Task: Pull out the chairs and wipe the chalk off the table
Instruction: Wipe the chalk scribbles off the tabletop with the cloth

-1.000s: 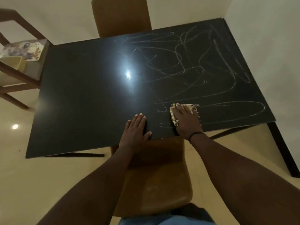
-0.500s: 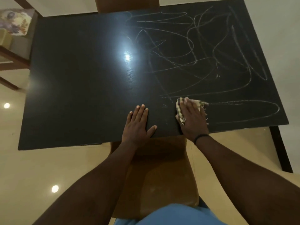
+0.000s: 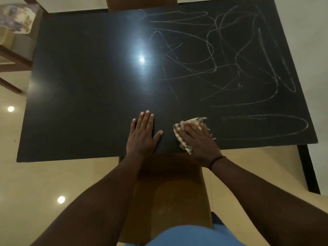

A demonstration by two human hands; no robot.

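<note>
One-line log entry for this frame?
phase: wiping | right hand: pressing cloth on table | left hand: flat, bracing | chalk: right half remains

I see a glossy cream floor (image 3: 53, 174) below and to the left of the left hand (image 3: 142, 135). It mirrors 2 round lights: 1 spot (image 3: 11, 108) far left of that hand, and a 2nd spot (image 3: 61, 199) lower, nearer me. Far up and left of that hand stands a wooden frame (image 3: 14, 57) with a floral cushion (image 3: 17, 18) on it. A pale, plain wall (image 3: 305, 50) runs beyond and right of the right hand (image 3: 197, 139). The light is dim and warm.
</note>
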